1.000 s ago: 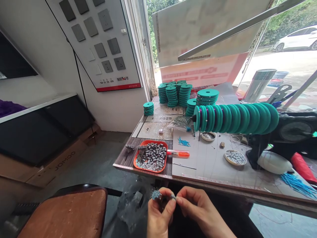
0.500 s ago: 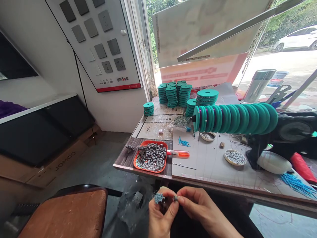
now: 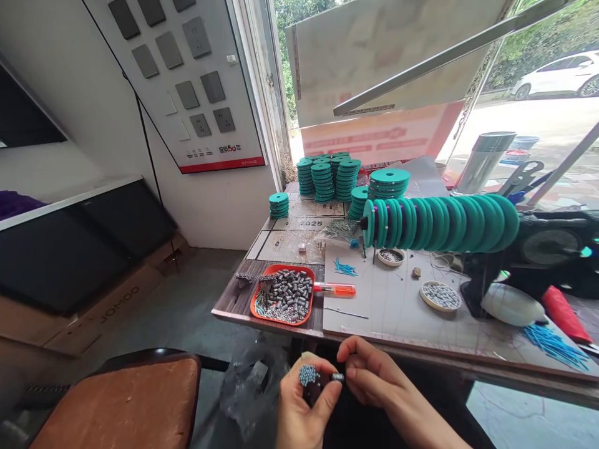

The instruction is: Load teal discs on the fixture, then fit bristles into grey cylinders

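My left hand (image 3: 306, 405) is closed low in front of the table. A bunch of thin pieces with small round blue-grey ends (image 3: 307, 375) sticks out between its fingers. Between that thumb and finger shows a small dark metal cylinder (image 3: 337, 376), like the lead sinkers (image 3: 292, 288) in the orange tray (image 3: 256, 310). Close by on the right, my right hand (image 3: 372, 374) has thumb and forefinger bent together at the cylinder's end. Whatever those fingertips grip is too small to make out.
Green foam spools (image 3: 440, 221) line a shaft of a dark machine (image 3: 538, 240); more spools (image 3: 322, 181) stand stacked behind. On the table (image 3: 281, 240) are an orange-handled tool (image 3: 336, 289), a dish of grey pellets (image 3: 440, 295) and blue slivers (image 3: 345, 267). A brown chair (image 3: 121, 402) stands left.
My right hand's fingertips have drawn slightly right and up from the left hand. The dark cylinder now shows more fully between the hands. The view has shifted a little.
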### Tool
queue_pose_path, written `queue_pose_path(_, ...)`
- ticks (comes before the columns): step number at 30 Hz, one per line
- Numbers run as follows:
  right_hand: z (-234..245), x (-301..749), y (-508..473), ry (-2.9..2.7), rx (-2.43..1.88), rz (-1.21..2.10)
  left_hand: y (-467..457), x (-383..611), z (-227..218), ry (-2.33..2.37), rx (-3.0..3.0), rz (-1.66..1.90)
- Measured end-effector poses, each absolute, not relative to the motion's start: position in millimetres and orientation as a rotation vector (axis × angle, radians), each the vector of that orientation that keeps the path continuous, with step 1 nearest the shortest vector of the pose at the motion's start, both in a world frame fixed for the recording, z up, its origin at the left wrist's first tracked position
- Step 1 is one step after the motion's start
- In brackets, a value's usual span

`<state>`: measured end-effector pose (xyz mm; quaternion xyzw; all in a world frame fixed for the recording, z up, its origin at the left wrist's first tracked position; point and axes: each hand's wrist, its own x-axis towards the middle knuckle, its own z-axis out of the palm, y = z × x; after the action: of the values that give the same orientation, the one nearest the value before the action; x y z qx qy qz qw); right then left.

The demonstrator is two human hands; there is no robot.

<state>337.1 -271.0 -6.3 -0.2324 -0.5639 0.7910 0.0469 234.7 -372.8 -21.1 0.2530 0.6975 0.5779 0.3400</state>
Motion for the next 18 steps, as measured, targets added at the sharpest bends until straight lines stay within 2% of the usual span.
queue_pose_path(12,-7.3,333.6,-279.3,-1.825,-0.745,2.281,-369.4,245.3,-26.4,1.588,0.395,1.731)
queue_pose_path(18,-7.8,331.1,-279.0,-1.786,-0.741,2.263,-371.5,244.3,-23.7,1.730,0.526,1.663)
